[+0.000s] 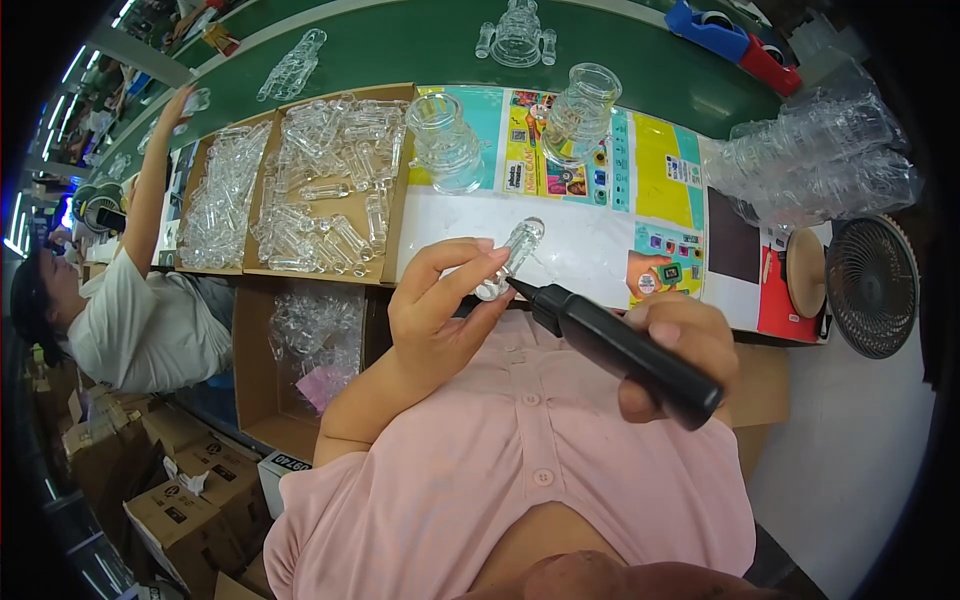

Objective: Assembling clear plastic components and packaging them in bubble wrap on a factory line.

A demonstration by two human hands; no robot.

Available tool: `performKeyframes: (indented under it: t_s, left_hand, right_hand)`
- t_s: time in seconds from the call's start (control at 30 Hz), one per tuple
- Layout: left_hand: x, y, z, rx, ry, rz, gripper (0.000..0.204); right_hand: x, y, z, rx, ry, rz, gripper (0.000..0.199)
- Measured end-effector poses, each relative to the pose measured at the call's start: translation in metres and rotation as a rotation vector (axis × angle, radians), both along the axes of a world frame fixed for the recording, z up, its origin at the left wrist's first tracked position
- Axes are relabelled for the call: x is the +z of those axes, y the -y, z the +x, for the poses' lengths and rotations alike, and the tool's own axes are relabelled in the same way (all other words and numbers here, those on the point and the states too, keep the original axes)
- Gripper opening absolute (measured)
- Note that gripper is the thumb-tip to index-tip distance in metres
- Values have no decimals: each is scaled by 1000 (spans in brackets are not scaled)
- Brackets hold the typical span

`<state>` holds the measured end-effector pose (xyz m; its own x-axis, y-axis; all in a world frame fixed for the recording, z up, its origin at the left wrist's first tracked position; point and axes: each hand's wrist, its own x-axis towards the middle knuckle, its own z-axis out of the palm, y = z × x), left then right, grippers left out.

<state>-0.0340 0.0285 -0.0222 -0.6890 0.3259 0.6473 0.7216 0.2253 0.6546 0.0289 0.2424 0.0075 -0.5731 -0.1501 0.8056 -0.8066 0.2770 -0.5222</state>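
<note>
Between the thumb and fingers of my left hand (pixel 440 305) is a small clear plastic part (pixel 523 243), rounded at its far end. My right hand (pixel 690 350) grips a black squeeze bottle (pixel 630 350) with a pointed nozzle. The nozzle tip meets or nearly meets the near end of the clear part; whether they touch I cannot tell. Beyond my hands, a clear jar-like plastic body (pixel 446 145) stands on the table, and a second clear body (pixel 583 115) stands to its right.
Cardboard trays of clear parts (pixel 398 180) lie at left, with an open carton (pixel 250 385) below. Right are bagged clear pieces (pixel 800 165) and a black fan (pixel 873 287). A tape dispenser (pixel 735 42) and another clear assembly (pixel 516 38) rest on the green surface. A co-worker (pixel 145 320) reaches out at left.
</note>
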Motion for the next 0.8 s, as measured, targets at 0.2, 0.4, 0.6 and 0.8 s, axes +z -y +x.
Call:
performKeyframes:
  t_s: [0.2, 0.4, 0.6, 0.8]
  left_hand:
    - [-5, 6, 4, -52, 210, -5, 47]
    - [-3, 3, 11, -436, 908, 550, 48]
    - [-3, 8, 9, -524, 1006, 592, 44]
    - [-5, 9, 10, -478, 983, 597, 45]
  right_hand:
    - [2, 9, 0, -103, -218, 160, 50]
    - [-3, 11, -2, -128, -315, 40, 50]
    - [-5, 11, -6, -100, -354, 65, 49]
    - [-5, 14, -6, -118, -350, 78, 48]
